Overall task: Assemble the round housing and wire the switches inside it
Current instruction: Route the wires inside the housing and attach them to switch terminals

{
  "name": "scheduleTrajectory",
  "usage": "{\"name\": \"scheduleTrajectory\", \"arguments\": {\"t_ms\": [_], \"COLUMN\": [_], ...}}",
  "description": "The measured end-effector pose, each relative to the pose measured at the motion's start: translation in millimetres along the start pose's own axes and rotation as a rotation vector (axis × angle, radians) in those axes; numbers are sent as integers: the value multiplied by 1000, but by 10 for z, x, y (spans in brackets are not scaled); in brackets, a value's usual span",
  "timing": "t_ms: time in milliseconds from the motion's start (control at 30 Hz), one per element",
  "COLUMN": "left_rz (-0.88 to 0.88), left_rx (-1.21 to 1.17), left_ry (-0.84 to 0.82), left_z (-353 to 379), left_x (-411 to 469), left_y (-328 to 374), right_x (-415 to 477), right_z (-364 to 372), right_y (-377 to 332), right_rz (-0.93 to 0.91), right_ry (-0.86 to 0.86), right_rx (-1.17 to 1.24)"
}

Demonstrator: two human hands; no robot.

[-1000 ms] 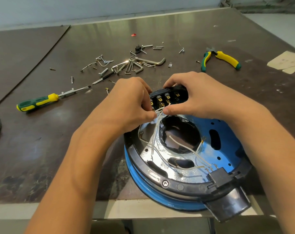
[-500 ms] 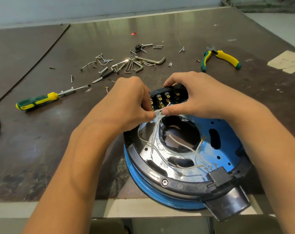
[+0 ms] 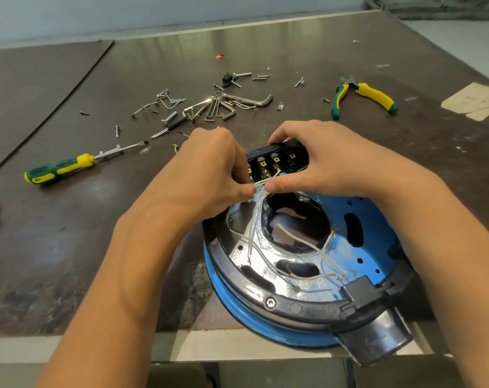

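A round blue and black plastic housing (image 3: 293,307) lies open side up on the dark brown surface (image 3: 69,233), toward 5 o'clock in the view. Its black plastic outlet (image 3: 377,334) sticks out at 5 o'clock of the rim, past the near edge of the surface.

A black rectangular switch block with brass terminals (image 3: 277,161) stands at the housing's 12 o'clock rim. The right hand (image 3: 330,161) grips this block, fingers curled over its top and thumb pressed below the row of terminals. The left hand (image 3: 209,169) sits at the block's 9 o'clock side, touching it. Its fingers are curled and pinch thin white wires (image 3: 258,208) just beneath the terminals, beside the right thumb. From there the wires run toward 6 o'clock over the shiny inner plate. They pass the dark central opening (image 3: 296,222), and some end near a small black box (image 3: 361,289) at the rim's 5 o'clock.

A flat screwdriver with a green and yellow handle (image 3: 61,168) lies at 9 o'clock of the hands, well apart from them. A bunch of silver hex keys (image 3: 237,103) and scattered loose silver screws (image 3: 170,117) lie at 12 and 11 o'clock. Green and yellow handled pliers (image 3: 372,96) rest at 1 o'clock. A beige paper patch (image 3: 473,100) lies at 2 o'clock, by the right border of the view.
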State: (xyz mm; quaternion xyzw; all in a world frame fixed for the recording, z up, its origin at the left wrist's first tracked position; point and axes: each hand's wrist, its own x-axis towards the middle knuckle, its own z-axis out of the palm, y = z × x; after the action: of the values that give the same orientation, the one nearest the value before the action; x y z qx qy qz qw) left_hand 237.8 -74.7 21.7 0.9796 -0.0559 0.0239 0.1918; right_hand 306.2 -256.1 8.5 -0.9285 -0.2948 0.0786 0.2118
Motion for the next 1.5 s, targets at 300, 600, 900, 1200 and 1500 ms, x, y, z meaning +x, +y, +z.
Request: {"name": "scheduleTrajectory", "arguments": {"t_ms": [300,600,900,1200,1500], "left_rz": [21,-2,32,51,65], "left_rx": [6,3,10,-18,-23], "left_ry": [24,42,65,60,39], "left_z": [-4,31,31,38,23], "left_x": [3,37,36,42,43], "left_y": [-21,-75,-56,-76,-105], "right_x": [7,16,13,7,10], "right_z": [-4,8,13,16,20], "right_y": [12,11,9,-4,0], "right_rz": [5,16,24,24,30], "right_ry": [-8,14,21,24,23], "right_rx": [-11,-21,-8,-18,-20]}}
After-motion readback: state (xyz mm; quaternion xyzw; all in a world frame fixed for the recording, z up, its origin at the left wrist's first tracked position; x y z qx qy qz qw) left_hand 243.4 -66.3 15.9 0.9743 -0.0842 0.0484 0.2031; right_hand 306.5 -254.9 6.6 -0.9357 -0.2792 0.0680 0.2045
